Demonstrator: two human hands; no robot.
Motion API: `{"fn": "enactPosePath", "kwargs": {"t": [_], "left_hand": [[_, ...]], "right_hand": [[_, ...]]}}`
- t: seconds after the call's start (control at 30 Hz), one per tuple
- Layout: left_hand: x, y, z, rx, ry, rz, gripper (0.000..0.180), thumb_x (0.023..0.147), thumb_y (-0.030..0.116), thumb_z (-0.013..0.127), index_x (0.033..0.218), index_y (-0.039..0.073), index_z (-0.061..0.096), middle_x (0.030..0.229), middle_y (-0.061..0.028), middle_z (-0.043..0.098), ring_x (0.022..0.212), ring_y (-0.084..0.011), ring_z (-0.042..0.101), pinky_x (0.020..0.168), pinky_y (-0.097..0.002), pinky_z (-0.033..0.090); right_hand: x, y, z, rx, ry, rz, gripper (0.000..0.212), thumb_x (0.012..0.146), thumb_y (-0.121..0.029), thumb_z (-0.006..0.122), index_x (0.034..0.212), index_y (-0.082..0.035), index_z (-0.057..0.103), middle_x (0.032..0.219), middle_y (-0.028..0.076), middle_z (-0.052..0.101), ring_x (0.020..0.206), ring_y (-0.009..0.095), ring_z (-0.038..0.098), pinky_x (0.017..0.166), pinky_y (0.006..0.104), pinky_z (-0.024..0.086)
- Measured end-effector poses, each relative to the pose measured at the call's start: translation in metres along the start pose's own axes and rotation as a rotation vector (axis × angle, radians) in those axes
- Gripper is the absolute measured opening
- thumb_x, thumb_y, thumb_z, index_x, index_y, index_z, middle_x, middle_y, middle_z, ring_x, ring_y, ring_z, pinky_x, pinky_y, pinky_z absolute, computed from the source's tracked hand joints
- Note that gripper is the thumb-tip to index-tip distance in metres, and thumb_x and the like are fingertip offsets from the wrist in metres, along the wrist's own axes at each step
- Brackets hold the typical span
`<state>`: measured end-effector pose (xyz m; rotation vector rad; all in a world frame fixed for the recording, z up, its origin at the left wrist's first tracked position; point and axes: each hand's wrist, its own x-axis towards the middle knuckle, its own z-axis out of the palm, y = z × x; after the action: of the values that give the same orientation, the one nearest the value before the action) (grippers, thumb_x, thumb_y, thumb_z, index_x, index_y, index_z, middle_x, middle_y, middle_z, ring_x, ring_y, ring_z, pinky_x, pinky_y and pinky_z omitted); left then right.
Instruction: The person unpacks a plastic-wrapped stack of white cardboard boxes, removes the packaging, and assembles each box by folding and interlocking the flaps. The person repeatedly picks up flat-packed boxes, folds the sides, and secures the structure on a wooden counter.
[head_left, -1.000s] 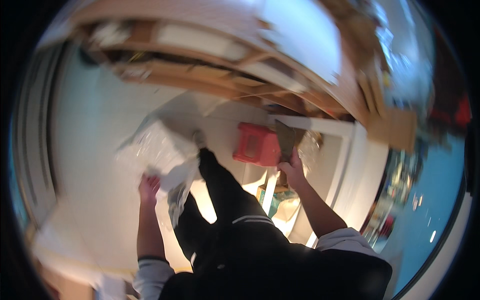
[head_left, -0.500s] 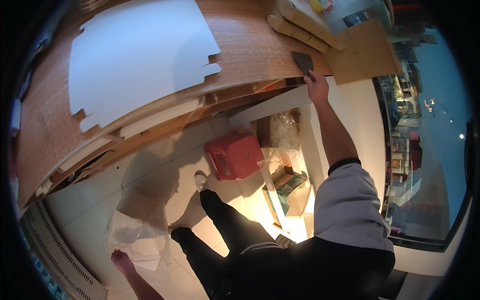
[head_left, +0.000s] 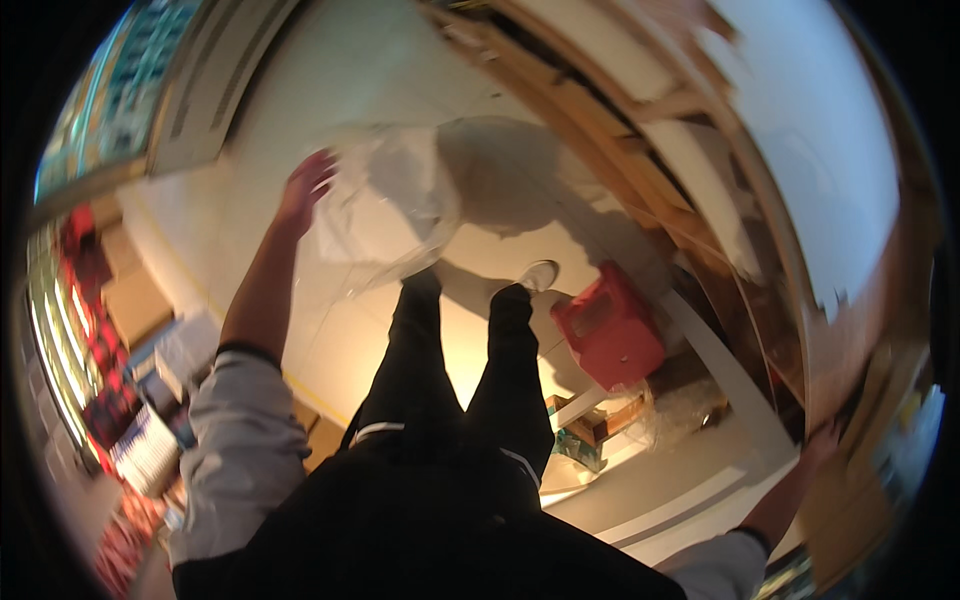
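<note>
My left hand [head_left: 306, 184] is stretched out over the pale floor and grips the edge of a crumpled clear plastic bag [head_left: 385, 210], which hangs in front of my legs in black trousers [head_left: 455, 360]. At the lower right, my right hand [head_left: 822, 442] reaches toward the edge of the wooden worktable [head_left: 850, 330]. It is blurred and partly hidden, so whether it holds anything cannot be made out. A large white cardboard sheet [head_left: 810, 130] lies on that table.
A red box [head_left: 610, 325] stands on the floor by my right foot. Beside it is a white shelf frame [head_left: 730, 385] with small boxes and wrapped plastic [head_left: 600, 425]. Stacked goods and cartons [head_left: 120, 340] line the left side.
The view has swung round. My left hand has come up with the plastic bag, and my right hand has dropped from the far tabletop to the table's near edge.
</note>
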<state>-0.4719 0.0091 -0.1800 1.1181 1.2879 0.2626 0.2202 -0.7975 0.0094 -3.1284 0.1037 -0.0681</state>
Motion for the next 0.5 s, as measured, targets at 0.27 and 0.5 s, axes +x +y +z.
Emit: {"fn": "enactPosePath", "kwargs": {"t": [0.27, 0.5], "left_hand": [[0.002, -0.053, 0.003, 0.281, -0.127, 0.019, 0.048, 0.091, 0.021, 0.054, 0.135, 0.004, 0.045, 0.13, -0.011, 0.053, 0.112, -0.0207, 0.055, 0.095, -0.0325, 0.041], [0.037, 0.034, -0.011, 0.385, 0.243, 0.533, 0.049, 0.088, 0.027, 0.061, 0.13, 0.005, 0.05, 0.129, -0.0145, 0.054, 0.108, -0.0254, 0.058, 0.091, -0.0334, 0.045]], "right_hand": [[-0.331, -0.381, 0.004, 0.967, -0.409, -0.503, 0.039, 0.095, -0.02, 0.047, 0.125, 0.004, 0.05, 0.118, 0.019, 0.058, 0.108, 0.026, 0.057, 0.096, 0.0353, 0.044], [-0.659, -0.634, 0.191, 0.754, -1.69, -0.776, 0.049, 0.09, -0.012, 0.054, 0.136, -0.001, 0.039, 0.117, 0.011, 0.057, 0.104, 0.019, 0.055, 0.09, 0.0317, 0.043]]}}
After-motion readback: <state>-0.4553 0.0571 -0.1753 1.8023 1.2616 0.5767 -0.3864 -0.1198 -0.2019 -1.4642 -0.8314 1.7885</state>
